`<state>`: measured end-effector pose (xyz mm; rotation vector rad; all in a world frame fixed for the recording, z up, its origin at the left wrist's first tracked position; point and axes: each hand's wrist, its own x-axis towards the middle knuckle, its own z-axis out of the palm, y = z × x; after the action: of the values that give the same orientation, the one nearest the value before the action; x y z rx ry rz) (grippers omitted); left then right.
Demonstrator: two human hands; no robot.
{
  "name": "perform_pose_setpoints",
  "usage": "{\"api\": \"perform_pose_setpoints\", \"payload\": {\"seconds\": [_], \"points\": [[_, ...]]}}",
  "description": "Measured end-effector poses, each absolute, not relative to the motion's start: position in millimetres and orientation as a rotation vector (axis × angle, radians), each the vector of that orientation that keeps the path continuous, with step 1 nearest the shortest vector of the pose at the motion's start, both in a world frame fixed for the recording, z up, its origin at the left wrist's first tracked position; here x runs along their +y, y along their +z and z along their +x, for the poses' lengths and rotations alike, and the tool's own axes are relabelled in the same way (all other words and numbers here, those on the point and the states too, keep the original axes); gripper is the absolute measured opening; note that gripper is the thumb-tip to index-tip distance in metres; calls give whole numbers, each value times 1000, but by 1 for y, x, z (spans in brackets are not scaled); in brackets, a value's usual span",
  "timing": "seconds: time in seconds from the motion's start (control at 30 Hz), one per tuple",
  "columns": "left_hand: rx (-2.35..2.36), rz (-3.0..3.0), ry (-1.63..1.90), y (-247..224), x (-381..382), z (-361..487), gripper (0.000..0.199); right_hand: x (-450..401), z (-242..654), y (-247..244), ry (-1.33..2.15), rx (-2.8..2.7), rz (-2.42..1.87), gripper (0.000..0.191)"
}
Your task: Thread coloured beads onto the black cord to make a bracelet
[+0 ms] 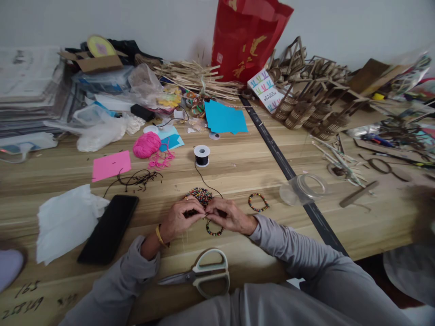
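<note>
My left hand [179, 219] and my right hand [231, 214] meet over the table, fingertips pinched together on a thin black cord [211, 184]. The cord runs back to a white spool [202, 156] wound with black cord. Below my right fingers lies a loop of multicoloured beads [215, 232]; how it joins the cord is hidden by my fingers. Just behind my hands is a pile of small coloured beads [200, 195], partly covered by the left one. A beaded bracelet [258, 202] rests right of my right hand. Scissors [211, 273] lie in front of me.
Left are a black phone [108, 228], white tissue [66, 222], black cord scraps [137, 180], pink paper [111, 165] and pink yarn [147, 145]. A clear tape roll [311, 186] lies right, by a black strip [272, 147]. Behind stand a red bag [246, 40] and small woven baskets [299, 113].
</note>
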<state>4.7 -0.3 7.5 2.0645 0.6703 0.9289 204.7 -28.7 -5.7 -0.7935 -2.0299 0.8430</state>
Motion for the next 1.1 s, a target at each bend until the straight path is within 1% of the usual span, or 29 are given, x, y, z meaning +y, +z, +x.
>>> {"api": "perform_pose_setpoints", "payload": {"seconds": [0.17,0.3,0.53,0.7,1.1], "points": [[698,2068,944,11,-1,5,14,-29,206,-5,801,-2097,-765,8],[693,2056,960,13,-1,5,14,-30,208,-3,796,-2123,-715,13],[669,2054,991,17,-2,7,15,-31,208,-5,848,-2033,-758,21],[668,2068,978,16,-3,8,15,-32,206,-6,915,-1977,-777,15],[685,2077,968,11,-3,7,15,-30,205,-4,834,-2009,-767,9]]}}
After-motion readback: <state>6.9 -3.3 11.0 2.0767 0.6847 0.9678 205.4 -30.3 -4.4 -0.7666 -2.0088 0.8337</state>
